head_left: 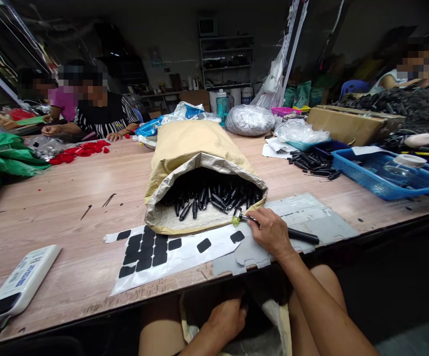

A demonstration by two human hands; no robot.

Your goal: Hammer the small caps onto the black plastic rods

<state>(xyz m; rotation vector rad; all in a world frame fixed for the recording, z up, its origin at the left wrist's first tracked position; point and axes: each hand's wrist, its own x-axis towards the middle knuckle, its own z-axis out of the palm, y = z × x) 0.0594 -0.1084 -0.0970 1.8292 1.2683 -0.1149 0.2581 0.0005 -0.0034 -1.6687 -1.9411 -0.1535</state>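
My right hand [269, 230] is closed round the shaft of a small hammer [303, 236] with a black handle and a yellow-green head, over a grey board [310, 212] at the table's edge. Just left of it lies a yellow woven sack [199, 143], its open mouth facing me, with many black pen-like parts [194, 208] inside. Below the table edge, my left hand [227, 316] is curled above a second open sack [284, 326] between my knees; what it holds, if anything, is hidden. Black square stickers [147, 247] sit on a white sheet [188, 257] before the yellow sack.
A white power bank-like device [21, 282] lies at left. Red pieces [78, 151] and a green bag [2, 158] are farther left. At right are a blue tray [377, 183], loose black parts [312, 163] and a cardboard box [348, 126]. Other people sit across the table.
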